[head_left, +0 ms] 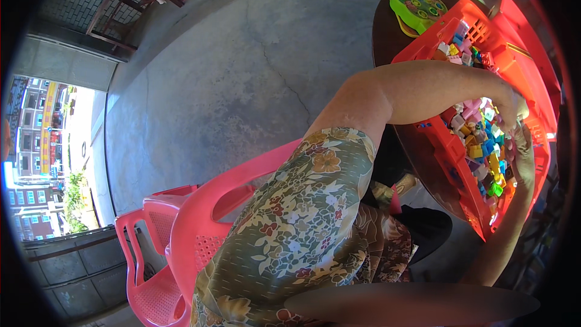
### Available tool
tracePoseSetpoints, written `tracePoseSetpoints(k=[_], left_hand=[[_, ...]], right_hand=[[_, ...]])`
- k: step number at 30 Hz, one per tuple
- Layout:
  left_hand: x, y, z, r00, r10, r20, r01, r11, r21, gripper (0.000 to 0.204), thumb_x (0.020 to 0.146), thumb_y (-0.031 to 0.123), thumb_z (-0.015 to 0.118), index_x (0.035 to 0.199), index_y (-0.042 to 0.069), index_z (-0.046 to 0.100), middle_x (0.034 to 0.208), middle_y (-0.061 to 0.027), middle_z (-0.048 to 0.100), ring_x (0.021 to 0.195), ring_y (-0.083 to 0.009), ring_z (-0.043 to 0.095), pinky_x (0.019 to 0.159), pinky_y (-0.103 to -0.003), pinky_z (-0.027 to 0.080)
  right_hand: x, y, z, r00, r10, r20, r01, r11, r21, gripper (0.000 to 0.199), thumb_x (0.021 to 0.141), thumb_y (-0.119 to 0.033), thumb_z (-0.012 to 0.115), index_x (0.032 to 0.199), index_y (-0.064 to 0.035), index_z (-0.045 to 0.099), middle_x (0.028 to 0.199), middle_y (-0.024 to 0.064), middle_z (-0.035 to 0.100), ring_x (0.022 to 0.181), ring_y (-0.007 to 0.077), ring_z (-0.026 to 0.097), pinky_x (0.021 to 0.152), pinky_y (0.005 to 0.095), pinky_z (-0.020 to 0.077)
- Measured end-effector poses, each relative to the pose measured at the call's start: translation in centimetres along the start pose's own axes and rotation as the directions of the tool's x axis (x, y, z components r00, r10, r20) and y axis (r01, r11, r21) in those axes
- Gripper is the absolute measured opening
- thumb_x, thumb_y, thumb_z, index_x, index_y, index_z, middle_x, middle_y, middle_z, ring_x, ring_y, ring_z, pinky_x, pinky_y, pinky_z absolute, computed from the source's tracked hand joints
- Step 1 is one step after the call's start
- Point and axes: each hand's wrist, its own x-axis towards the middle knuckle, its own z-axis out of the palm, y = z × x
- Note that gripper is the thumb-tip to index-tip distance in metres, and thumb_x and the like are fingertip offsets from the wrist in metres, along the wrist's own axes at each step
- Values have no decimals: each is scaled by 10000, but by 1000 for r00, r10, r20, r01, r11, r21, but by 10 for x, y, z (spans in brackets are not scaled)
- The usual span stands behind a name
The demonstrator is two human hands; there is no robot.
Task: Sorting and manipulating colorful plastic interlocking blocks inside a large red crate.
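The left hand and right hand are sunk among the bricks in the orange crate; finger spread cannot be told; bricks are best sifted gently, kept below the rim.

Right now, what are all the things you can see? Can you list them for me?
Crate: one, orange-red plastic, on the round table at right.
Building blocks: too many to count, mixed colours, heaped inside the crate.
Toy board: one, bright green with yellow edge, on the table above the crate.
Table: one, dark brown, round, at right.
Chairs: at least two, pink plastic, lower left.
Floor: grey concrete, cracked.
Left hand: reaching into the blocks.
Right hand: at the crate's far side, among the blocks.
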Motion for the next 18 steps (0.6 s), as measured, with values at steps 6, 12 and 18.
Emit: tracePoseSetpoints(k=[6, 12, 18], left_hand=[[3, 5, 11, 996, -16, 85, 58, 856, -513, 333, 536, 152, 724, 794, 93, 522, 623, 2, 509, 513, -94, 469, 410, -247, 340], [-7, 0, 8, 979, -3, 204, 146, 708, -691, 328, 571, 116, 738, 810, 100, 514, 614, 23, 491, 506, -77, 463, 421, -233, 335], [-19, -6, 17, 902, 62, -427, -80, 997, -24, 498, 587, 293, 731, 1026, 113, 578, 804, -87, 601, 793, -241, 603, 691, -373, 482]], right_hand=[[-15, -10, -9, 987, 106, 124, -103, 994, -26, 390, 835, -438, 601, 1021, -105, 515, 618, -41, 448, 436, 17, 369, 368, 157, 232], [-12, -5, -9, 981, 135, 143, -139, 990, 20, 330, 845, -408, 600, 955, -106, 523, 601, -35, 451, 434, 29, 376, 368, 165, 246], [5, 8, -10, 999, -32, -23, 31, 999, -42, 393, 883, -422, 529, 1090, -88, 503, 649, -47, 405, 472, 31, 336, 420, 179, 255]])
